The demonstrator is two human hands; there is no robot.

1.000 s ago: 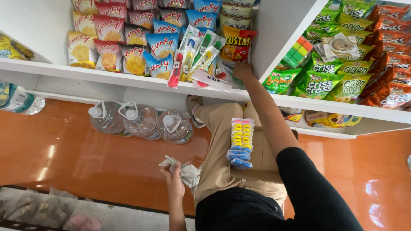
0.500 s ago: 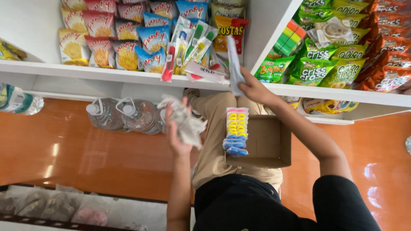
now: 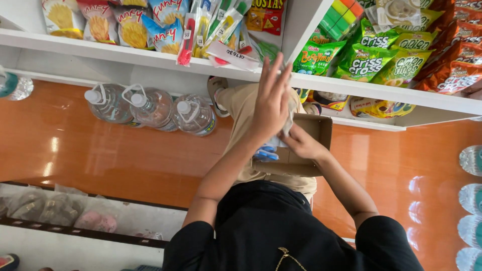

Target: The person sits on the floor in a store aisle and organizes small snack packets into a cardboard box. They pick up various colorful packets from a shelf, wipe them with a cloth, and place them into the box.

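Observation:
My left hand (image 3: 271,100) is raised with its fingers straight and close together, its palm pressed on a pale crumpled wrapper (image 3: 289,116). Just below it, my right hand (image 3: 301,144) curls its fingers onto the same wrapper from underneath. Both hands meet over an open brown cardboard box (image 3: 321,131) resting on my lap. A card of blue items (image 3: 265,153) pokes out of the box under my left wrist. Most of the wrapper is hidden behind my left hand.
A white shelf (image 3: 125,52) ahead holds yellow and blue snack bags (image 3: 133,25), hanging strip packets (image 3: 221,27) and green snack bags (image 3: 371,60). Three large water bottles (image 3: 150,108) stand on the orange floor (image 3: 75,145). More bottles (image 3: 472,195) line the right edge.
My right hand came down from the shelf to the box on my lap. My left hand moved right and met it, fingers now straightened over the pale wrapper.

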